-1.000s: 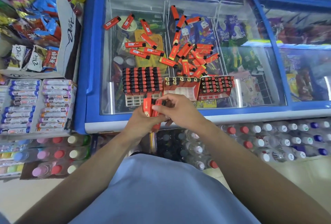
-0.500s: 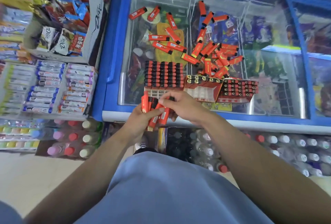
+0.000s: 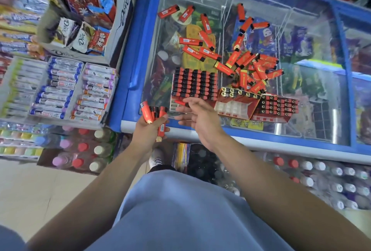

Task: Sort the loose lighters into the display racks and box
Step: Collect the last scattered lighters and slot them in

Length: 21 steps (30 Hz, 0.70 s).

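Red plastic lighters, loose (image 3: 249,66): scattered and heaped on the glass lid of the blue-framed chest freezer (image 3: 140,50), most of them in a pile at the middle, a few strewn towards the far left.
Left hand (image 3: 148,130): closed round a bunch of red lighters (image 3: 153,116), caps up, held over the freezer's near edge.
Right hand (image 3: 198,118): fingers spread; one red lighter (image 3: 180,102) lies at its fingertips, and whether it is pinched or only touched I cannot quite tell.
Full rack of black-capped red lighters (image 3: 194,84): on the glass just beyond the right hand, its white front cells showing bare.
Red cardboard display box (image 3: 236,104): just right of that rack, white compartments visible.
Second rack (image 3: 277,104): touching the box's right side, filled.
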Tool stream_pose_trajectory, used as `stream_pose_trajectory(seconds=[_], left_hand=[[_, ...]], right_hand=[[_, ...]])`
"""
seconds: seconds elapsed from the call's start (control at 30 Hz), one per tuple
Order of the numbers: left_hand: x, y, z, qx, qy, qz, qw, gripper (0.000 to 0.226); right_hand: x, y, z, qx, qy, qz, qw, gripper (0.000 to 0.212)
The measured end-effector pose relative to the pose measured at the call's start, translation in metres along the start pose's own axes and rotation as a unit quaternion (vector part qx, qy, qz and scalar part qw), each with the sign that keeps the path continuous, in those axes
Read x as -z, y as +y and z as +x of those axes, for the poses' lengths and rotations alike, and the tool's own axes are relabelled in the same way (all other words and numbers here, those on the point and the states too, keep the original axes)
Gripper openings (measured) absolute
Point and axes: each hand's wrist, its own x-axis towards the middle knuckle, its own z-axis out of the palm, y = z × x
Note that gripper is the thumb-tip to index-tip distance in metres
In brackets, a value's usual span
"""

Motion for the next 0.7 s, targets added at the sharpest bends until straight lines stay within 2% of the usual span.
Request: stream_pose_trajectory(seconds=[0.17,0.4,0.47,0.6,0.7], left_hand=[[0.0,0.005,0.003,-0.01,-0.02,0.006,1.0,0.017],[0.0,0.008,0.006,-0.015,-0.022,0.012,1.0,0.028],[0.0,0.007,0.006,-0.014,-0.025,0.015,0.999,0.029],[0.0,0.007,0.004,-0.014,-0.032,0.015,0.999,0.026],[0.0,0.009,0.0,-0.024,-0.035,0.022,0.999,0.026]], right_hand=[[-0.01,0.011,0.004,0.01,-0.01,-0.048,0.999,0.022],[-0.017,0.021,0.008,0.099,0.108,-0.095,0.985,0.008],[-0.021,0.023,0.009,0.109,0.137,-0.122,0.977,0.012],[-0.034,0.014,0.013,0.049,0.199,-0.093,0.974,0.031],[-0.042,0.0,0.014,-0.025,0.206,-0.052,0.977,0.038]])
